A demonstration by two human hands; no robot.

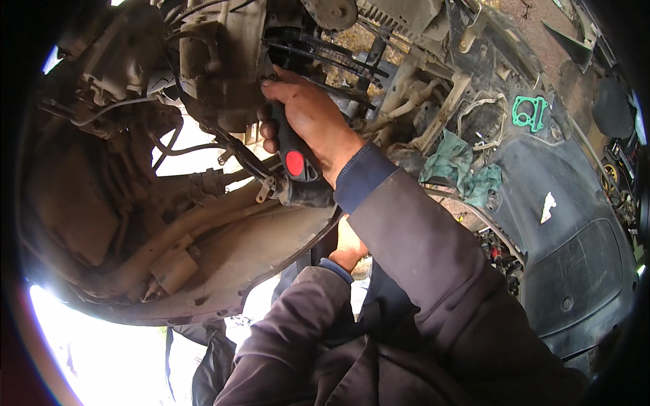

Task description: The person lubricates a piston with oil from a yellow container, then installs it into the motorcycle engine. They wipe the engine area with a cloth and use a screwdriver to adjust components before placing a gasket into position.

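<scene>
My right hand (pixel 308 111) is wrapped round the black grip of a hand tool (pixel 293 139) with a red disc near its lower end. Its working end is hidden by my fingers and the dusty engine block (pixel 223 74), against which the fingertips sit. Below my right wrist, my left hand (pixel 350 242) reaches under the frame. Its fingers are covered by my right sleeve, so what they touch cannot be seen. Thin cables and a hose (pixel 237 152) run just left of the tool.
A curved, dirty body panel (pixel 271 233) spans the lower left. On the right, a teal rag (pixel 450 159) and a green gasket (pixel 529 113) lie on vehicle parts beside a dark plastic panel (pixel 575 264). Metal brackets and pipes (pixel 413 98) crowd the area beyond my right wrist.
</scene>
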